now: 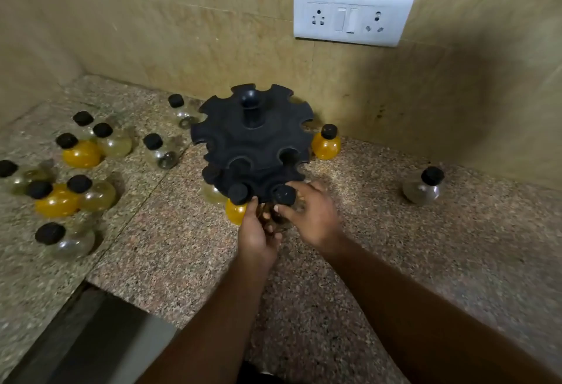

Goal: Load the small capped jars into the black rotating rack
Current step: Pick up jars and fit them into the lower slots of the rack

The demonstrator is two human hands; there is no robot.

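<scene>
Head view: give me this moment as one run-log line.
stage: seating jar in lower tier | both hands on dark-capped jar at rack front | yellow jar already slotted alongside | loose jars on counter left

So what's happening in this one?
A person is loading capped jars into a black rack on a stone counter. Both hands work at the rack's lower tier: the right hand grips a jar by its cap, and the left hand steadies it from below. A yellow jar already hangs beside it. The top tier's slots look empty. Most jars wait in a group to the left, with a few near the wall.
</scene>
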